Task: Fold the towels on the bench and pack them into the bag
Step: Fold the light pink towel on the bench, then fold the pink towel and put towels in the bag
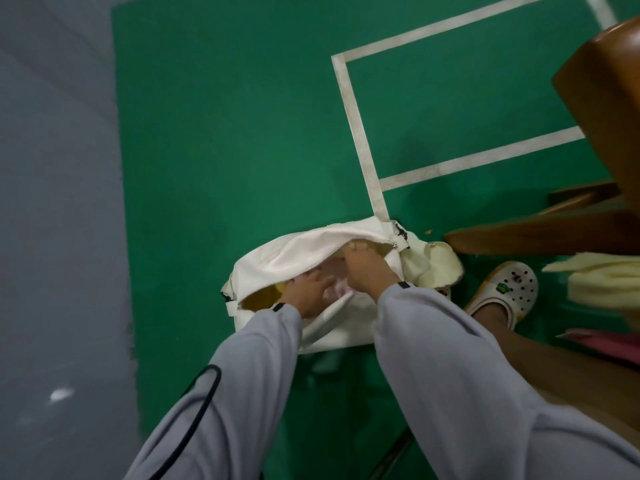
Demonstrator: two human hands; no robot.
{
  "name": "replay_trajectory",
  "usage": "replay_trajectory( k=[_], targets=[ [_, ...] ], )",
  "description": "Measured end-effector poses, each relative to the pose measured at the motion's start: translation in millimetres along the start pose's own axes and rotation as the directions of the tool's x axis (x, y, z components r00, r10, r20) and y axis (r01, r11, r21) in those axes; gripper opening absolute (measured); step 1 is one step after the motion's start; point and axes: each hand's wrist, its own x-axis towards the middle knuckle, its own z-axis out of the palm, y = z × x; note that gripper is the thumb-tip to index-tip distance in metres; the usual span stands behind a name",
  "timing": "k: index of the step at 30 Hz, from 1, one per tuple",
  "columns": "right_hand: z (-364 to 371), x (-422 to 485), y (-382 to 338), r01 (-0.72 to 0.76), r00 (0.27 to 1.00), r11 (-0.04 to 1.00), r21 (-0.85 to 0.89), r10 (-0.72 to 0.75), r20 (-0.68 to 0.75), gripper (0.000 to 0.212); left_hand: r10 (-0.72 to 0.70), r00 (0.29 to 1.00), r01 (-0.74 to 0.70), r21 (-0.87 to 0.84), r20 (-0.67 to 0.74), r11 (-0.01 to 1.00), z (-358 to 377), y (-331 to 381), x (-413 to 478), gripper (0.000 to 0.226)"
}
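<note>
Reaching down, I have both hands in a soft white canvas bag (277, 258) slumped on the green floor (214, 133). My left hand (308, 294) lies with fingers fairly straight, pressing a pink towel (334, 287) into the opening. My right hand (367, 268) has fingers curled under the floppy top flap; on what, I cannot tell. The limp mouth could sag shut and snag the towel, undoing its fold. A fluffy pale yellow towel (440, 268) sits crumpled just beside the bag. A second yellow towel (602, 282) waits on the wooden desk (540, 233).
</note>
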Motion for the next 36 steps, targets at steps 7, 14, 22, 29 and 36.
replay_trajectory(
  k=[7,14,22,29,36],
  targets=[
    [-28.7,-29.7,-24.6,0.039,0.999,0.980,-0.197,-0.036,0.021,0.039,0.086,0.993,-0.102,-0.201,-0.086,0.974,-59.5,7.7,-17.0,0.035],
    [-105.4,-96.6,-42.7,-0.010,0.999,0.977,-0.214,-0.001,-0.051,0.043,0.152,0.971,-0.156,-0.010,-0.184,0.988,-145.4,39.0,-72.2,0.031],
    [-233.4,-226.5,6.5,-0.196,0.942,0.967,-0.162,0.140,-0.304,0.050,0.307,0.830,-0.336,0.022,-0.465,0.942,-279.1,135.0,-167.2,0.034],
    [-306.4,-337.5,41.3,-0.275,0.838,0.960,-0.052,0.213,-0.502,0.051,0.426,0.699,-0.476,0.071,-0.575,0.877,-338.0,244.6,-258.6,0.026],
    [-332.3,-469.6,95.0,-0.393,0.695,0.917,0.062,0.341,-0.633,0.056,0.342,0.645,-0.678,-0.307,-0.683,0.667,-362.5,392.9,-326.7,0.021]
  ],
)
